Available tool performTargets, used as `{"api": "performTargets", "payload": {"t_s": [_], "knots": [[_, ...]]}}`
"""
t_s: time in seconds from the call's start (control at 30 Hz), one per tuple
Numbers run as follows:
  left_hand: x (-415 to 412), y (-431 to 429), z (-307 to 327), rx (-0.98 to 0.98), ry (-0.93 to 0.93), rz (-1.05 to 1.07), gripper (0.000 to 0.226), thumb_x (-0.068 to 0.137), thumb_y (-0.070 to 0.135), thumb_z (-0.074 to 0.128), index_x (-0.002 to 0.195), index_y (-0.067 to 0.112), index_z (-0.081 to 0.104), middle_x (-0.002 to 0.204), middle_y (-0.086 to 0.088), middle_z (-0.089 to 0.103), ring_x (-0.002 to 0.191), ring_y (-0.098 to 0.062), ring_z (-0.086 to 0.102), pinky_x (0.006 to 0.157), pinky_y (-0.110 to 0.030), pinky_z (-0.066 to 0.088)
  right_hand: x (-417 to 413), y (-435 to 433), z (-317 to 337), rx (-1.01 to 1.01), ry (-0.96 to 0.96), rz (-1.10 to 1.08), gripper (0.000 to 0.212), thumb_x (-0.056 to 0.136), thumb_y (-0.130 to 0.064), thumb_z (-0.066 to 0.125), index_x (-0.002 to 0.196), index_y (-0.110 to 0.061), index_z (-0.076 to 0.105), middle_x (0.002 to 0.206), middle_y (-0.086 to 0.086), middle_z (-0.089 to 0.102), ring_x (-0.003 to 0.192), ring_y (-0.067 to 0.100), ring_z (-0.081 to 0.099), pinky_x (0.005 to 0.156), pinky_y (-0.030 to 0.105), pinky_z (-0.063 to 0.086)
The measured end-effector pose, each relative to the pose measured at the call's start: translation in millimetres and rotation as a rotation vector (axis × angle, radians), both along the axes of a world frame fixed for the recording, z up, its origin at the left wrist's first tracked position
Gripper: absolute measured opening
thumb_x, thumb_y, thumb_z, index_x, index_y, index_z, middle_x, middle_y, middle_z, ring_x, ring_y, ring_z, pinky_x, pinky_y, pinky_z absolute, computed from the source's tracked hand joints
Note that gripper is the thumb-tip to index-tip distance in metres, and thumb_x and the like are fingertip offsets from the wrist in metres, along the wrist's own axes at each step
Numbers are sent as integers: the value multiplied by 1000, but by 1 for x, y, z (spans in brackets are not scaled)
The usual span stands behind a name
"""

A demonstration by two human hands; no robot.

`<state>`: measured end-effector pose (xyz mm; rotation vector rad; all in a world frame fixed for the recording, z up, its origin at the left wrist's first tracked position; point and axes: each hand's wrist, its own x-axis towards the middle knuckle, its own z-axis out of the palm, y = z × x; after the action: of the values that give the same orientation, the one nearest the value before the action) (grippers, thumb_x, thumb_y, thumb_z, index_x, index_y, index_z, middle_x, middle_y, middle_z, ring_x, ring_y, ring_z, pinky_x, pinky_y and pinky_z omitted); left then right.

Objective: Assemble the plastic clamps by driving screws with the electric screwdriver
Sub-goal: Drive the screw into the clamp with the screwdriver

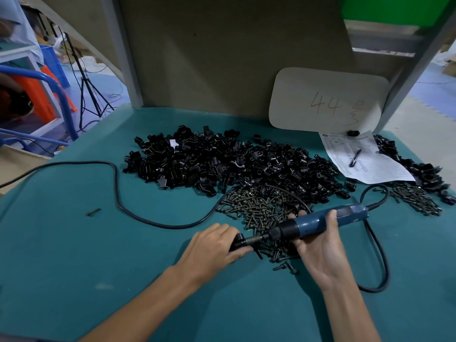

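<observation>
My left hand [214, 244] grips a black plastic clamp [237, 242] low on the green table, most of the clamp hidden under my fingers. My right hand [318, 245] holds the blue electric screwdriver [318, 222] lying nearly level, its metal bit [254, 240] pressed into the clamp from the right. A pile of dark screws [259, 208] lies just behind the tool. Farther back spreads a big heap of black clamp parts [222, 161].
The screwdriver's black cable [118, 193] loops across the table's left half and another loop [380, 262] curls at the right. A paper sheet [365, 156], more screws [417, 196] and clamps [427, 174] lie at the right. One stray screw [93, 212] sits left. A card marked 44 [325, 99] leans on the back board.
</observation>
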<state>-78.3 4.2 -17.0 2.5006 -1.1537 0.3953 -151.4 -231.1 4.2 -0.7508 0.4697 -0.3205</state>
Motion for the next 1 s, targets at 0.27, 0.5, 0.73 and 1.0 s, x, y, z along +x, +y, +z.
{"api": "performTargets", "payload": {"t_s": [0.27,0.5,0.73,1.0], "knots": [[-1,0,2,-25,18,-5,53,96,66,34,88,19,59,77,11,54,66,-9,46,51,-26,43,-1,4,7,4,-6,-9,67,84,-66,49,138,-27,46,136,16,61,112,22,71,86,36,58],[-1,4,2,-221,122,49,42,94,63,49,76,25,56,64,15,52,56,-5,47,49,-24,39,-4,-16,17,-74,-15,-124,53,87,-43,66,129,-13,50,113,11,66,97,21,75,77,36,62],[5,-8,4,-348,298,120,54,90,78,37,96,31,62,85,17,59,79,-4,56,68,-24,47,-34,-41,19,-1148,686,-137,44,85,-64,67,101,-25,53,91,3,66,81,22,64,71,42,52],[-12,-67,19,-392,275,8,49,88,74,50,115,35,60,94,20,52,91,-7,51,72,-26,45,-51,-17,34,-1519,624,-125,56,91,-65,57,136,-33,58,131,1,57,120,21,54,101,38,43]]}}
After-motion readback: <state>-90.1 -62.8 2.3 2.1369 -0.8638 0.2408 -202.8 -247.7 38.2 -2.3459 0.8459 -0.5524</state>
